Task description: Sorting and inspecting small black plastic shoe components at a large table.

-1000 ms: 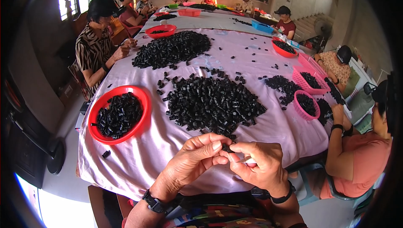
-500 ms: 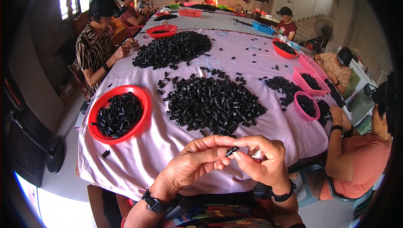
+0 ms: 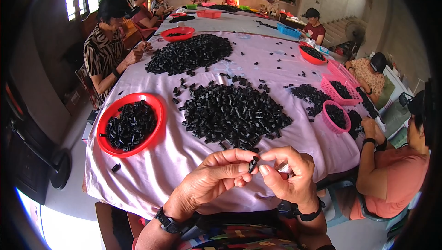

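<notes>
Black piece [image 3: 252, 163], a small short cylinder, sits pinched between the fingertips of both hands just off the near edge of the tabletop [image 3: 294, 72], upright with a slight tilt. Going from the left: a red tray [image 3: 156, 107] of the same black bits lies near the near left corner, with one stray bit on the cloth beside it. The left hand [image 3: 212, 178] has thumb and forefinger closed narrow on the piece's lower side. Above it, mid-table, spreads the big pile [image 3: 235, 112] of loose pieces. The right hand [image 3: 287, 176] meets the piece from the other side, thumb and forefinger closed on its top, with something pale tucked under its other fingers that I cannot make out. Further right stand pink baskets [image 3: 343, 86] by a co-worker's arm. The piece looks light, stiff and likely smooth, so it is best taken across its sides with fingertips, since a loose pinch may let it slip.
</notes>
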The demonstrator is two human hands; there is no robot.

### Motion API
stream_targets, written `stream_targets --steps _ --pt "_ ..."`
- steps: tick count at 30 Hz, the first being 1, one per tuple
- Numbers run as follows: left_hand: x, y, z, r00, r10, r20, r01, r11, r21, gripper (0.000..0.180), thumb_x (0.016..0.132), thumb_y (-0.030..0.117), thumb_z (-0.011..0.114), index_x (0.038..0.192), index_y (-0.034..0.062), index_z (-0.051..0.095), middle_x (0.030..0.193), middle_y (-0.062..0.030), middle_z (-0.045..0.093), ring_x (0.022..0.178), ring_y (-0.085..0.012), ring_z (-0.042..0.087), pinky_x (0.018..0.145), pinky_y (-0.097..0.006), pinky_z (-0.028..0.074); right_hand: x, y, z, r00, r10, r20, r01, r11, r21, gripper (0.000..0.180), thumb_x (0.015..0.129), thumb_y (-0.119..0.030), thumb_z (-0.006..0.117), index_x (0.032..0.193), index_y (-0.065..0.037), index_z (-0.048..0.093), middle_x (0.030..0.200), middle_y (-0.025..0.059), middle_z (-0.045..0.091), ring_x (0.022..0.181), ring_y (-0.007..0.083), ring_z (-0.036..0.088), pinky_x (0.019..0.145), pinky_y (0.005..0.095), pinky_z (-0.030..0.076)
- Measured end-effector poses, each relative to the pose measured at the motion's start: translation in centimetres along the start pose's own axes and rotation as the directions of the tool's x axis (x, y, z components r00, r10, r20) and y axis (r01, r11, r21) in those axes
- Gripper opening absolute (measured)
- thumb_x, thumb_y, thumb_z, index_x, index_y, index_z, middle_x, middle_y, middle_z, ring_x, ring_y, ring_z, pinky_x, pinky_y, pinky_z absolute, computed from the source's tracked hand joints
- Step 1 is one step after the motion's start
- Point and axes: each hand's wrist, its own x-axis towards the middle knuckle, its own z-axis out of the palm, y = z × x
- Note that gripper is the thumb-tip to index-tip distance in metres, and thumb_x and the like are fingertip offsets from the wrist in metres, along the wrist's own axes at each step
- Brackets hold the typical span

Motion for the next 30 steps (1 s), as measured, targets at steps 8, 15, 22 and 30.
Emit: stream_targets --steps 8,15,22,30 --pt "0.2 -0.4 0.0 0.999 0.035 0.023 -0.035 0.999 0.003 0.024 0.09 0.004 0.058 0.114 0.0025 0.058 0.101 -0.0064 0.064 0.089 -0.0119 0.061 0.081 -0.024 0.049 0.1 0.9 1.1 0.995 -0.092 0.025 0.095 0.985 -0.146 0.03 0.071 -0.031 0.081 0.076 -0.008 0.061 0.067 0.0052 0.067 0.055 0.0203 0.066 0.047 0.0303 0.049" --pt "0.0 -0.1 0.5 1.0 0.007 0.011 -0.007 1.0 -0.004 0.024 0.089 0.004 0.058 0.113 0.0019 0.058 0.102 -0.006 0.064 0.092 -0.013 0.061 0.085 -0.027 0.049 0.2 1.0 1.1 0.991 -0.128 0.041 0.135 0.938 -0.32 0.041 0.072 -0.041 0.078 0.07 -0.007 0.056 0.058 0.0043 0.06 0.049 0.0199 0.06 0.044 0.031 0.045" --pt "0.0 -0.2 0.3 1.0 -0.005 0.012 0.004 1.0 0.014 0.023 0.089 0.005 0.059 0.112 0.0018 0.059 0.102 -0.0064 0.064 0.091 -0.0131 0.061 0.084 -0.027 0.049 0.1 1.0 1.3 0.991 -0.132 0.013 0.129 0.93 -0.344 0.042 0.066 -0.04 0.083 0.066 -0.008 0.056 0.055 0.0054 0.058 0.046 0.0199 0.059 0.044 0.0299 0.044" --pt "0.1 -0.2 0.5 1.0 -0.001 -0.018 0.001 1.0 0.014 0.024 0.089 0.005 0.059 0.113 0.0017 0.059 0.1 -0.0062 0.064 0.088 -0.0128 0.061 0.083 -0.026 0.049 0.2 0.9 1.3 0.983 -0.177 0.047 0.18 0.893 -0.411 0.042 0.069 -0.041 0.081 0.067 -0.007 0.056 0.053 0.005 0.055 0.044 0.02 0.057 0.042 0.031 0.042"
